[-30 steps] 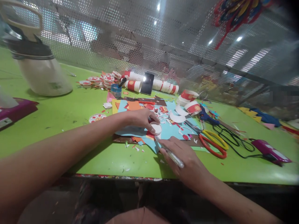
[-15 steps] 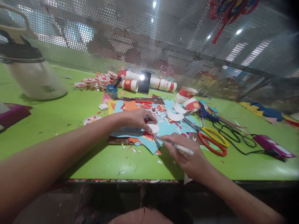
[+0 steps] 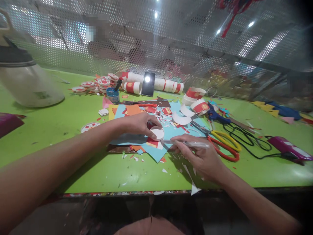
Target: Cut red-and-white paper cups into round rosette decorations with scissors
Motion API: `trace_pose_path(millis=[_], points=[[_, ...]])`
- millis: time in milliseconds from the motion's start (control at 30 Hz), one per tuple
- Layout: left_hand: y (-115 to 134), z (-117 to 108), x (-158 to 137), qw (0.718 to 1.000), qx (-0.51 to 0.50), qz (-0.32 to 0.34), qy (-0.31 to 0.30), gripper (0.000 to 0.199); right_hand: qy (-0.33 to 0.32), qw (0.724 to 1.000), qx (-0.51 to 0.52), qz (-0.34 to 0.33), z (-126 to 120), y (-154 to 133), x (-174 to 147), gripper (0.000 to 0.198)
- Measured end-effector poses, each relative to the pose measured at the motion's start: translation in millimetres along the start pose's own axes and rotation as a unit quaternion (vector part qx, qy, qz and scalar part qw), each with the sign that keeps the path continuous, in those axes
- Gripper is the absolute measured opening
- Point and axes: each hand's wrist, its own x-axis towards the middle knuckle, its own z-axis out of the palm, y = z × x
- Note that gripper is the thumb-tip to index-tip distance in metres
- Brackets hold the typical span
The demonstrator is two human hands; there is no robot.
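Note:
My left hand (image 3: 144, 124) is closed, thumb and fingers pinching a small white disc (image 3: 156, 133) by its edge. The disc rests over a piece of red paper (image 3: 152, 142) on light-blue paper (image 3: 157, 155). My right hand (image 3: 199, 155) grips a slim pen-shaped tool (image 3: 195, 144) with a clear, shiny barrel. Its thin grey tip points left, close to the disc's lower right edge; whether it is a pen or a craft knife I cannot tell. White paper scraps (image 3: 195, 188) lie under and beside my right hand.
Scissors (image 3: 227, 143) with red and yellow handles lie right, near a blue glue gun (image 3: 217, 116) and its cord. Behind stand a phone (image 3: 148, 84), paper cups (image 3: 199, 106) and a blue jar (image 3: 112, 95). A large jug (image 3: 31, 85) stands left. The green table's edge (image 3: 117, 191) runs in front.
My right hand has turned the pen-shaped tool from a downward slant to nearly level, its tip staying by the disc. My left hand keeps its hold. The whole view has shifted slightly.

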Motion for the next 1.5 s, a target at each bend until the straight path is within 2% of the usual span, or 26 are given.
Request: trace_pose_path(millis=[267,367,500,667,800,1000,1267,1333,1400,1500], points=[[0,0,-1,1.0,-0.005,-0.01,-0.003,0.05,0.012,1.0,0.006,0.021,-5,3,5,0.022],[1,0,-1,1.0,-0.005,-0.018,-0.001,0.048,0.007,0.996,0.067,0.06,-6,8,7,0.022],[1,0,-1,1.0,-0.01,-0.02,-0.002,0.045,0.002,0.978,0.168,0.124,-5,12,9,0.024],[2,0,-1,1.0,-0.001,-0.024,-0.006,0.044,-0.015,0.964,0.221,0.146,-7,11,13,0.027],[2,0,-1,1.0,-0.001,-0.021,-0.008,0.045,-0.01,0.976,0.162,0.145,-9,12,15,0.03],[3,-1,-1,1.0,0.001,-0.021,-0.011,0.046,-0.019,0.989,0.102,0.102,-10,11,17,0.031],[2,0,-1,1.0,0.004,-0.025,-0.008,0.047,-0.022,0.985,0.124,0.119,-7,6,22,0.03],[3,0,-1,1.0,0.005,-0.023,-0.003,0.045,-0.018,0.994,0.064,0.091,-7,2,24,0.029],[5,0,-2,1.0,0.009,-0.026,0.002,0.043,-0.011,0.999,-0.032,0.031,-7,-2,26,0.028],[5,0,-2,1.0,0.01,-0.021,-0.001,0.041,0.001,0.993,-0.114,-0.044,-6,-5,27,0.027]])
